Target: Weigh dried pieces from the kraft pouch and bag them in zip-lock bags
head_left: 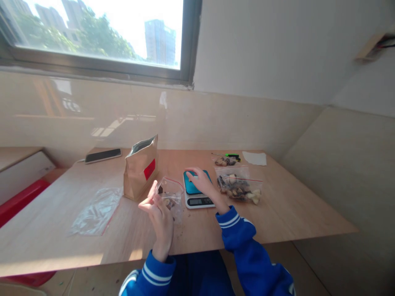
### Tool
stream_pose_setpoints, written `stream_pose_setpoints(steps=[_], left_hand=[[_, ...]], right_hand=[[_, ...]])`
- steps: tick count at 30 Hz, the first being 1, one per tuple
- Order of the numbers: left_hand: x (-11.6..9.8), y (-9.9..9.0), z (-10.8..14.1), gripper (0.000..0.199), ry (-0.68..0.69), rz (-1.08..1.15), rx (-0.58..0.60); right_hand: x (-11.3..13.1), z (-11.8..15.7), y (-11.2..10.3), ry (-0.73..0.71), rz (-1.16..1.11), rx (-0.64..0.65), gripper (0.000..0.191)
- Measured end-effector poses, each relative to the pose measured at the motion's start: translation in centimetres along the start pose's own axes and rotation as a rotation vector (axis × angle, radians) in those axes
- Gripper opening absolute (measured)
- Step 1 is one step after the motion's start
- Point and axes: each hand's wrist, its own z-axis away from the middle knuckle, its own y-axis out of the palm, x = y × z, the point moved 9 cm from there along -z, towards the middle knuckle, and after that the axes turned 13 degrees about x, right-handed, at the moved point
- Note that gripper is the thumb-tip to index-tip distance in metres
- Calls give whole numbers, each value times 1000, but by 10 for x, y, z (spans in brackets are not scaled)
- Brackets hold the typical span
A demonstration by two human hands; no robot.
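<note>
My left hand [159,213] holds a clear zip bag [174,201] with some dark and pale dried pieces in it, near the table's front edge. Just right of it is a white kitchen scale [189,202] with a blue top plate [191,188] and a dark display. Over that plate reaches my right hand [202,183], its fingers bent down toward the surface; whatever may be between the fingertips is too small to make out. A brown paper bag [138,174] with a red label stands open at the top, behind my left hand.
Filled zip bags [237,189] lie right of the scale, with a smaller one [224,161], a green-and-black tool [233,156] and white paper [254,158] behind. At left are a flat clear bag [97,211] and a phone [103,156] on the wooden table [286,209].
</note>
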Motion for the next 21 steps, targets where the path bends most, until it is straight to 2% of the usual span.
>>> stream_pose_setpoints(steps=[3, 5, 7, 10, 13, 16, 18, 21], left_hand=[[-1, -2, 0, 24, 13, -3, -13], [-2, -2, -1, 24, 13, 6, -2], [-3, -2, 0, 24, 10, 20, 6], [-5, -4, 0, 23, 17, 8, -8], [-8, -5, 2, 26, 29, -4, -20], [-13, -2, 4, 34, 39, 5, -12], [-20, -2, 4, 38, 57, -2, -18], [-31, -6, 7, 38, 93, -13, -62]], right_hand=[[-37, 3, 2, 186, 404, -33, 24], [-47, 5, 4, 237, 529, -25, 20], [-46, 4, 3, 247, 557, -17, 15], [-26, -2, -8, 178, 422, -39, 12], [20, -5, -22, -52, 118, -45, 17], [71, 5, -22, -254, -55, 82, 26], [86, 19, -20, -270, -100, 141, 31], [73, 46, -17, -116, -187, 52, 39]])
